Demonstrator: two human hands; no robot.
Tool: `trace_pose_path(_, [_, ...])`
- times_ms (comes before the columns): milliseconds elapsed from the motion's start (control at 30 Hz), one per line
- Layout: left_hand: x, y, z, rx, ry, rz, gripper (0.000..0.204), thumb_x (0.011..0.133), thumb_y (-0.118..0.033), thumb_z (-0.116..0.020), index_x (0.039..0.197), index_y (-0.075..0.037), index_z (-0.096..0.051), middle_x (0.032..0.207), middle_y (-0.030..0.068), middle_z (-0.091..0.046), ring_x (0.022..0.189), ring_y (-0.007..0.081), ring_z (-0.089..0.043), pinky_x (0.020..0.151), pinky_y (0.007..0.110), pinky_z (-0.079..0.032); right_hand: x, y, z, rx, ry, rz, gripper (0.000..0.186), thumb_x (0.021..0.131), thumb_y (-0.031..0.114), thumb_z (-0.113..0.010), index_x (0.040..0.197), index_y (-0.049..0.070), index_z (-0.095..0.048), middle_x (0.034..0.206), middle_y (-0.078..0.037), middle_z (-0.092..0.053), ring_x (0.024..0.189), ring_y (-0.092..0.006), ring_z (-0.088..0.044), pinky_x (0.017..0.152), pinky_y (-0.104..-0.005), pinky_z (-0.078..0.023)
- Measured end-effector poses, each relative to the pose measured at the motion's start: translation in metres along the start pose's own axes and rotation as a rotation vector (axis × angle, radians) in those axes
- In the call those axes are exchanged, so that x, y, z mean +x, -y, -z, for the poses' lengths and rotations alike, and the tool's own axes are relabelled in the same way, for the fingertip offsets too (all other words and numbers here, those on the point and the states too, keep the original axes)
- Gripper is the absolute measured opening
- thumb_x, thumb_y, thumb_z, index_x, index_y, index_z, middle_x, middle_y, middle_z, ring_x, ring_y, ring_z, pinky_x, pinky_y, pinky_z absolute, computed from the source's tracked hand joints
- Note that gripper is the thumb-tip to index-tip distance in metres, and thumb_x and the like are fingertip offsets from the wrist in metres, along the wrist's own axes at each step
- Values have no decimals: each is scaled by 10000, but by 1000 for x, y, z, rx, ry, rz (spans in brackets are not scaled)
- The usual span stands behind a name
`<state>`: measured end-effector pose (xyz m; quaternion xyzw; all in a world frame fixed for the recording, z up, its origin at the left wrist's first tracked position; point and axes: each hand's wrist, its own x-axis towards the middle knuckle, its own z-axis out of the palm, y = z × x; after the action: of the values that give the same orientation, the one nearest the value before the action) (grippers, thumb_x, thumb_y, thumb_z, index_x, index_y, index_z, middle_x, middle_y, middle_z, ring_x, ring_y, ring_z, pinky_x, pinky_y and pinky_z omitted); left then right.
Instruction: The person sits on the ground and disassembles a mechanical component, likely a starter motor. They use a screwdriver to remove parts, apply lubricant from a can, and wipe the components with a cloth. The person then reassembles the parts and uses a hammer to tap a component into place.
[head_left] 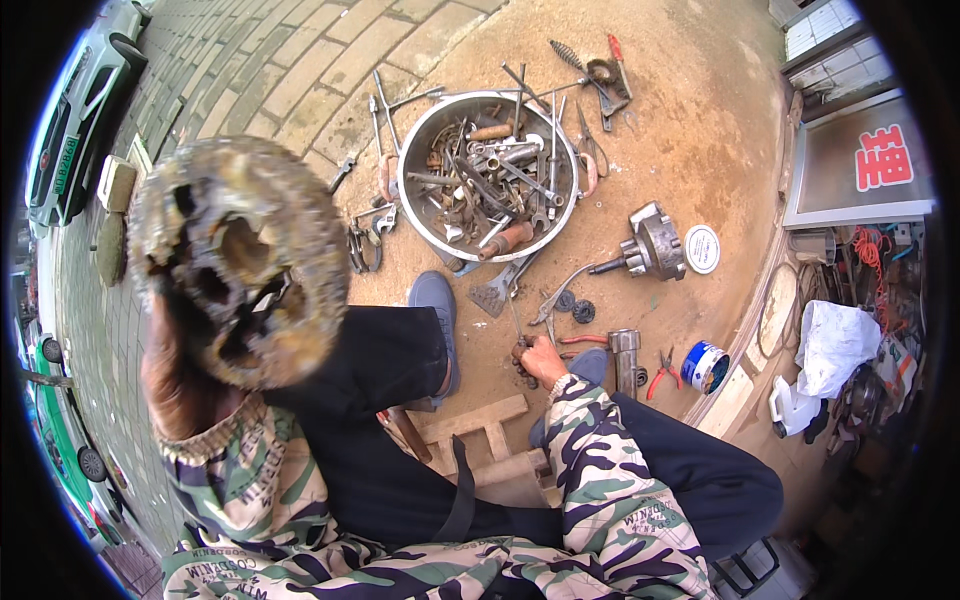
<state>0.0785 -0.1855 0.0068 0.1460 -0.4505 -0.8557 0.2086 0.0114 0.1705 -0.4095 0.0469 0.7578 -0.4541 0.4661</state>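
My left hand (172, 375) is raised at the left, its fingers wrapped round the edge of a large, greasy toothed gear (318, 250). Several dark openings show in the gear's face, and motion smears its rim. Low between my feet, my right hand (543, 362) is closed, its fingers around something dark that I cannot make out. Close to it lie red-handled pliers (585, 340), two small black rings (582, 312) and a metal cylinder part (625, 352). Farther off, a grey metal housing with a shaft (655, 245) rests on the ground.
A metal basin (408, 190) full of tools and parts stands ahead. To the right are a white round lid (702, 249), small red pliers (664, 376) and a blue-and-white tin (690, 356). A wooden frame (485, 415) lies by my feet. Parked cars (75, 120) line the left.
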Motion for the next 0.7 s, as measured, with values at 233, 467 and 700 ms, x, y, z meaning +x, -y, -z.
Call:
trace_pose_path(233, [25, 28, -72, 254, 6, 57, 472, 909, -160, -706, 1288, 65, -537, 1122, 111, -679, 987, 181, -654, 890, 303, -507, -99, 172, 175, -741, 135, 225, 477, 954, 435, -540, 937, -14, -700, 798, -237, -676, 676, -364, -619, 726, -442, -508])
trace_pose_path(467, [7, 29, -93, 316, 43, 74, 554, 923, -264, -709, 1307, 82, -510, 1171, 147, -659, 1052, 207, -633, 947, 316, -485, -309, 349, 199, -800, -421, 746, 252, 931, 200, -624, 827, -28, -642, 615, -213, -574, 630, -407, -611, 596, -439, -462])
trace_pose_path(700, [20, 56, -94, 622, 147, 50, 559, 936, -326, -689, 1281, 85, -530, 1157, 137, -655, 1063, 190, -609, 937, 317, -478, -354, 329, 162, -837, -658, 971, 191, 897, 105, -634, 1063, 11, -645, 857, -189, -638, 743, -372, -639, 649, -439, -496])
